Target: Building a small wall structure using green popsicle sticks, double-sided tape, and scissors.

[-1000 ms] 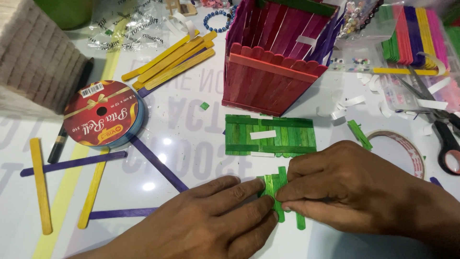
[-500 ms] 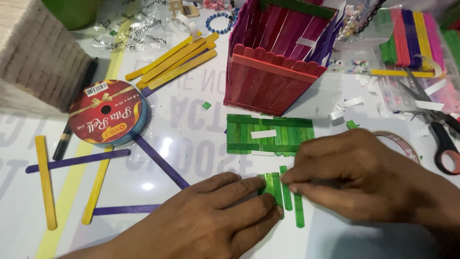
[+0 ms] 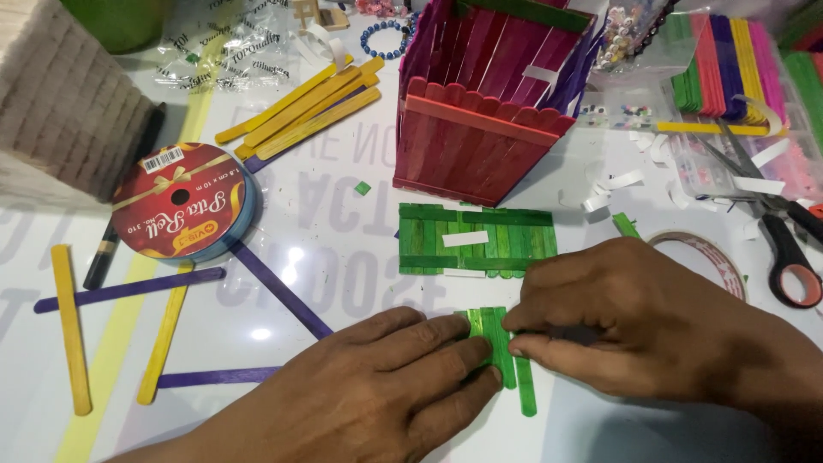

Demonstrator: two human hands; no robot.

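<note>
Both hands, left (image 3: pixel 386 386) and right (image 3: pixel 634 317), pinching green craft sticks (image 3: pixel 501 347) side by side, long axes pointing away from the person

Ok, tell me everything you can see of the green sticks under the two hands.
The green sticks are flat craft sticks, wood by the look, painted glossy green. About four show, lying flat side by side on the white table, long sides together, running roughly toward the person; one on the right reaches nearer than the rest. The left hand presses fingers on their left edge, the right hand pinches their right edge. Parts are hidden under both hands.
</note>
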